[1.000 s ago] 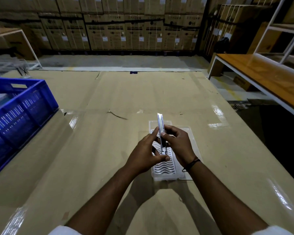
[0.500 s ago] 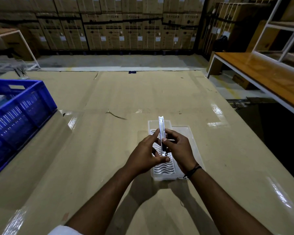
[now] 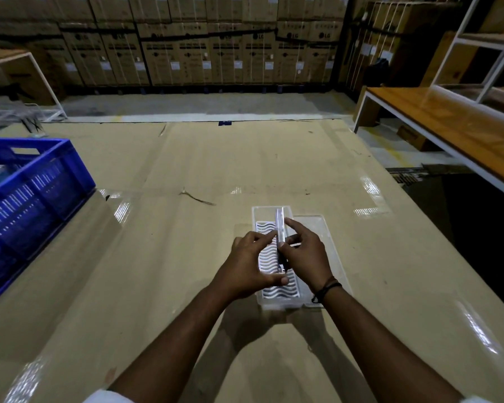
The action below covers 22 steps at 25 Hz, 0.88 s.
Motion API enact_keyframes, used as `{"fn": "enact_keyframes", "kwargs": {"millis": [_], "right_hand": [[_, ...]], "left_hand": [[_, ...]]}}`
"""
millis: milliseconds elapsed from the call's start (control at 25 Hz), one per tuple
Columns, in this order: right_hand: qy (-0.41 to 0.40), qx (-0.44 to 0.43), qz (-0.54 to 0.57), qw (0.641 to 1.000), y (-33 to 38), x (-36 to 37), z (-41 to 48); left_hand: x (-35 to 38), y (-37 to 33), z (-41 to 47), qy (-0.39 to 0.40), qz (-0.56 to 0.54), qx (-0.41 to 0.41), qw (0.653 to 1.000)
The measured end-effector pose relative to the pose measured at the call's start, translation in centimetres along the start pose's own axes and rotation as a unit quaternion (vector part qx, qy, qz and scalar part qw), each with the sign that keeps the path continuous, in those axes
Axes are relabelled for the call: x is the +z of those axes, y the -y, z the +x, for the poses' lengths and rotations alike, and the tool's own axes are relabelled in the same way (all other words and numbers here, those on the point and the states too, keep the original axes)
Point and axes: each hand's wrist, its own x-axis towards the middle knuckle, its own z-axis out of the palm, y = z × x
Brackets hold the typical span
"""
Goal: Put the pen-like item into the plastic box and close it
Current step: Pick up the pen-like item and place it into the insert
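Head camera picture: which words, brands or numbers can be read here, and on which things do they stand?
"LG": printed on the stacked cardboard cartons along the back wall.
White labels on those cartons: too small to read.
Pen-like item, plastic box, blue crate: no text can be read.

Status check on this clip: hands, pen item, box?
Left hand and right hand both pinching pen-like item. Item over open plastic box, not seated. Lid open, alongside. Nothing obstructing.

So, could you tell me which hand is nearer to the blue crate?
The left hand. The blue crate sits far to its left; the right hand is beyond it, farther right.
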Motion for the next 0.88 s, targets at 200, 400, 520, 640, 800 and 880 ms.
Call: {"fn": "enact_keyframes", "kwargs": {"millis": [200,400,520,640,800,880], "right_hand": [[0.037,-0.008,-0.151,0.988,0.4,1.8,0.5],[0.068,0.008,-0.236,0.969,-0.4,3.6,0.9],[0.075,0.019,-0.271,0.960,-1.3,4.2,1.0],[0.087,0.034,-0.271,0.958,-2.0,4.7,1.1],[0.100,0.051,-0.290,0.950,-2.5,5.2,1.0],[0.122,0.055,-0.317,0.939,-2.5,5.4,1.0]], "left_hand": [[0.6,0.5,-0.5,0.038,0.104,-0.055,0.992],[1.0,0.5,-0.8,0.039,0.110,-0.077,0.990],[1.1,0.5,-0.9,0.031,0.107,-0.077,0.991],[1.2,0.6,-0.8,0.028,0.101,-0.081,0.991],[1.5,0.8,-1.1,0.026,0.084,-0.083,0.993],[1.6,1.0,-1.2,0.022,0.071,-0.084,0.994]]}}
